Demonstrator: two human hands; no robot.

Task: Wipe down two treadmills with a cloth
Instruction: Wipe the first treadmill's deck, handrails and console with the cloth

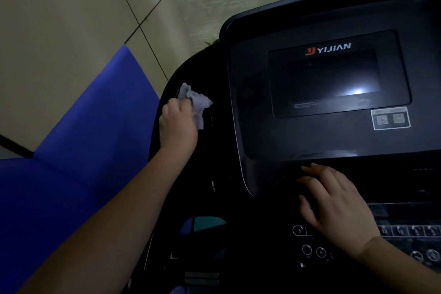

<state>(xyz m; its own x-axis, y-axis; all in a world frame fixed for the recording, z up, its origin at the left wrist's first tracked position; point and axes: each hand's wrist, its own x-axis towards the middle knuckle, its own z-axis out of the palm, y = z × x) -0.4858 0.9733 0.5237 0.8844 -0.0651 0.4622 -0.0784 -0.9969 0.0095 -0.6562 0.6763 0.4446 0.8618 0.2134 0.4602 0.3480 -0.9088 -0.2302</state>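
The treadmill [257,141] fills the right side of the view as a black console, glossy and dim, with a dark screen [324,76] set in a rounded bezel under the orange-and-white YIJIAN logo [328,49]; a bright glare spot sits low on the glass. A small pale sticker [391,118] lies at the bezel's lower right, and rows of white-outlined buttons [405,231] run along the panel below. The left hand [177,124] grips a crumpled grey cloth [195,102], fingers curled round it, pressing it against the black housing just left of the screen frame. The cloth looks thin, fuzzy and bunched, with ragged corners sticking up. The right hand [334,205] rests flat on the panel beneath the screen, fingers straight and slightly spread, holding nothing. A blue mat [78,150] lies on the tiled floor [59,19] to the left.
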